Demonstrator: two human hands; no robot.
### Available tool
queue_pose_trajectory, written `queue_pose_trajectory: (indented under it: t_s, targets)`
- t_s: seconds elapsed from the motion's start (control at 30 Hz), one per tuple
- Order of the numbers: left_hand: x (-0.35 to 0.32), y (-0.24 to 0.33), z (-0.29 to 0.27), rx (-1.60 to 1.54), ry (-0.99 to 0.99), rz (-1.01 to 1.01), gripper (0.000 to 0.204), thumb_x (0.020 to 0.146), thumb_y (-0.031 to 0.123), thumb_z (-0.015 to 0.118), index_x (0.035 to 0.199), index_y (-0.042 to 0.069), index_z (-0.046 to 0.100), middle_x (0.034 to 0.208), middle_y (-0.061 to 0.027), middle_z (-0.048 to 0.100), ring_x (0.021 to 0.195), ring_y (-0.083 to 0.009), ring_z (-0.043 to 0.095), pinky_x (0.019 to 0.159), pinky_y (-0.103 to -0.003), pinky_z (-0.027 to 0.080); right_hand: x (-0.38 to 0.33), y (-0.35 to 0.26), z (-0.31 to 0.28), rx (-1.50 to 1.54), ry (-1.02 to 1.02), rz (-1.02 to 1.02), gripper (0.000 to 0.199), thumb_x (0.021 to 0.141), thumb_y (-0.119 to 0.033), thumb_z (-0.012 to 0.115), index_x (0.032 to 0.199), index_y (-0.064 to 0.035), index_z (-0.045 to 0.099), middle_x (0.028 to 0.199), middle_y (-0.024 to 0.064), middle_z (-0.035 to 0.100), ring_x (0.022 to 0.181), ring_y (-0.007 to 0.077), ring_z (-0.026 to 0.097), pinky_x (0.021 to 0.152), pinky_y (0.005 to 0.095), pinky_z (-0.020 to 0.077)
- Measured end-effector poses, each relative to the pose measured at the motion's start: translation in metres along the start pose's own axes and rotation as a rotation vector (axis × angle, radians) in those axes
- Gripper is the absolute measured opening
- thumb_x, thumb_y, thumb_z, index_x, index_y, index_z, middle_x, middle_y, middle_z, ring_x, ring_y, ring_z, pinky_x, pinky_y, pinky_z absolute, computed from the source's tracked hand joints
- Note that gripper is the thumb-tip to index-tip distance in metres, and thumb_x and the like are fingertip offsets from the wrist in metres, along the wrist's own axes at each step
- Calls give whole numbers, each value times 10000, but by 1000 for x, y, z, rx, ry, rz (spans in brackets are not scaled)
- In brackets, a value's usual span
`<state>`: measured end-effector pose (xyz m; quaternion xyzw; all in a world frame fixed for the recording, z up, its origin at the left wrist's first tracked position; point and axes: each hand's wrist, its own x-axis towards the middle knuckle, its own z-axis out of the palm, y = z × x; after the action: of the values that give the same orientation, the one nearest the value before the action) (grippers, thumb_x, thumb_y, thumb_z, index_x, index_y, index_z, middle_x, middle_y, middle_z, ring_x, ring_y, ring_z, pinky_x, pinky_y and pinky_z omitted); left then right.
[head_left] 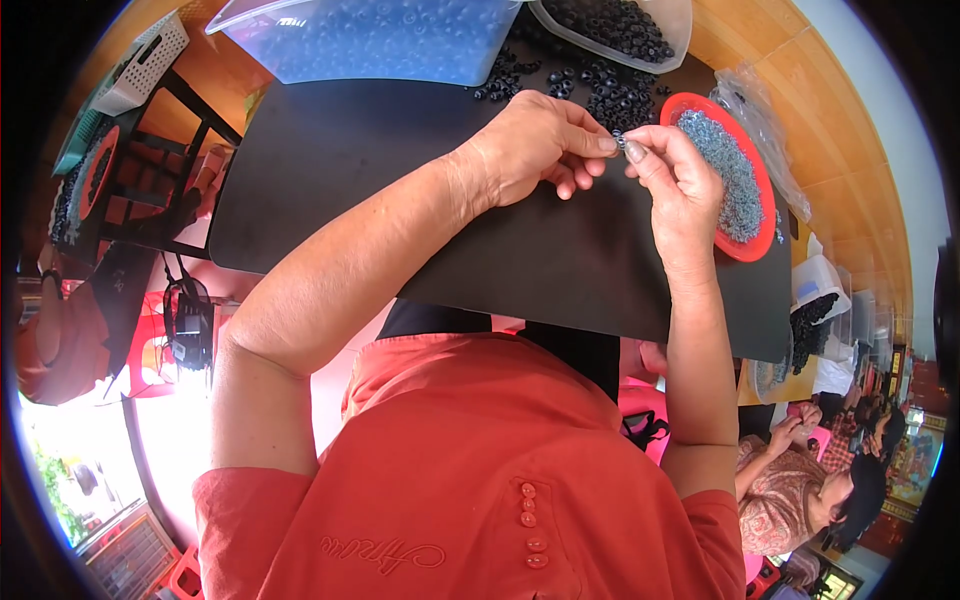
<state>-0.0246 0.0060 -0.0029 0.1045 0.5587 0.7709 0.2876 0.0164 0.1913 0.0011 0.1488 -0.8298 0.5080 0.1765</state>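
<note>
Two hands at one small part (619, 140), over the far half of the table (350, 190), right of centre. Left hand (535, 145): thumb and forefinger closed to a narrow pinch at the left side of the small part; other fingers loosely curled, apparently without load. Right hand (683, 185): thumb and forefinger likewise pinched, at the right side. Decisive relation: small part directly between opposed fingertips, right of the left fingers and left of the right fingers; neither hand clearly nearer. Long axis: cannot be told, owing to small size and cover by the fingers. Exact form and number of pieces in the grip: likewise not determinable. Surrounding stock: just right of the right hand, red bowl (743, 251) with translucent grey-blue pieces (728, 175); beyond both hands, loose black pieces (612, 95); at far left, translucent blue bin (300, 68); at far right, pale tub (668, 65) with further black pieces.
</note>
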Motion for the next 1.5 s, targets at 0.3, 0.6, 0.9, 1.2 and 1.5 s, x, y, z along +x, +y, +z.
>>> queue_pose_trajectory:
  t_s: [0.3, 0.6, 0.9, 1.2, 1.5]
  targets:
    - [-1, 1, 0, 83, 20, 21, 168, 882, 138, 691, 898, -26, 655, 729, -70, 615, 631, -150, 595, 507, -261, 466, 1, -3, 2, -81, -17, -137, 115, 873, 27, 640, 984, 1, 630, 858, 55, 661, 786, 121, 638, 712, 253, 510]
    - [-2, 2, 5, 329, 77, 127, 148, 852, 92, 683, 921, -38, 665, 751, -63, 630, 649, -118, 601, 505, -245, 491, 3, -2, -5, 309, -128, 328, 133, 934, -146, 611, 993, -27, 624, 803, 35, 637, 682, 108, 596, 623, 206, 419]
    - [-2, 1, 4, 152, 17, 91, 197, 865, 78, 666, 1008, -57, 648, 821, -85, 642, 698, -150, 615, 535, -263, 501, 3, -3, -7, 383, -138, 402, 141, 935, -149, 606, 988, -20, 627, 790, 34, 636, 661, 114, 596, 614, 206, 414]
    - [-2, 2, 2, 74, 24, 26, 186, 886, 118, 674, 962, -50, 648, 766, -81, 615, 663, -164, 599, 536, -274, 474, 2, -3, -2, 340, -122, 311, 131, 912, -140, 628, 973, -25, 644, 779, 3, 627, 656, 77, 583, 590, 191, 410]
    - [-1, -1, -2, -120, 72, 11, 158, 896, 121, 649, 907, -37, 656, 749, -77, 595, 634, -167, 583, 538, -277, 460, 0, -8, 3, 298, -103, 296, 159, 868, -92, 690, 999, -22, 635, 798, 9, 637, 671, 71, 577, 590, 190, 418]
